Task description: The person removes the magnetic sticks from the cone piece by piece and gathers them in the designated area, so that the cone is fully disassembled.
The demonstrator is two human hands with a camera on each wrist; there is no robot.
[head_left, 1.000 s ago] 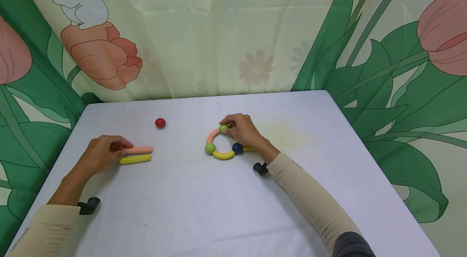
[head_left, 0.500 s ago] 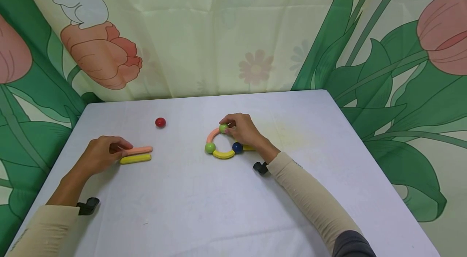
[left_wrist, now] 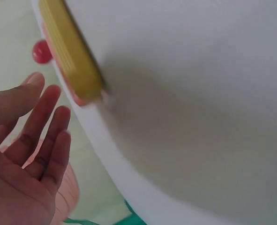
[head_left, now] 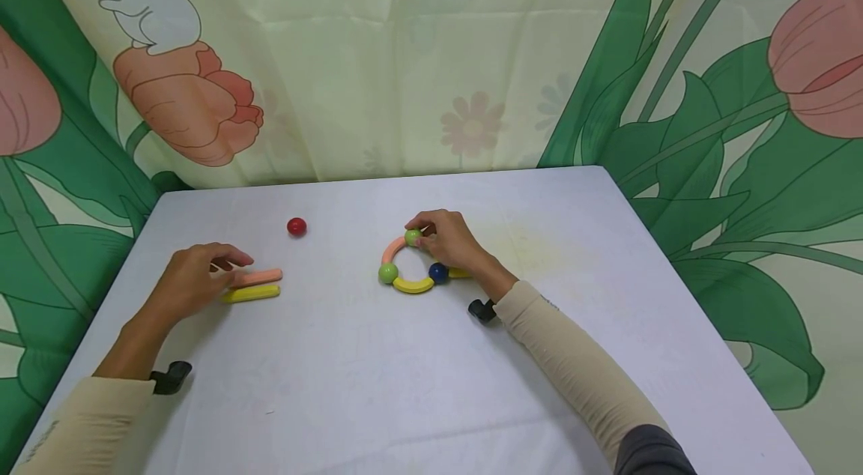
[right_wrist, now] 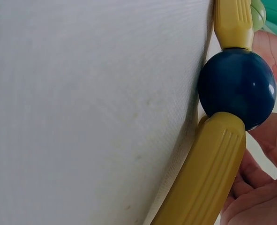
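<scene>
1. Right hand (head_left: 445, 237): the fingers close in a pinch on the far green ball (head_left: 413, 237), at the top of the partial ring on the surface (head_left: 350, 370).
2. Left hand (head_left: 198, 276): the fingers are loosely parted and appear to hold nothing; the thumb is at or just beside the near end of the pink stick (head_left: 261, 277).
3. Stick position: the pink stick lies alongside the yellow stick (head_left: 252, 294), left of the ring.
4. Risk, ring: a pull or twist on the far green ball could separate it from the curved pink piece (head_left: 392, 250) or swing the blue ball (head_left: 438, 273) out of line.
5. Risk, sticks: a low sweep of the left hand could knock both sticks askew.
6. Risk, rolling: a bump could send the loose red ball (head_left: 297, 227) rolling, since nothing visible blocks it.
7. Change from the earlier frame: the left hand is slightly higher and its fingers wider apart; the right hand, ring and red ball show no clear shift.
</scene>
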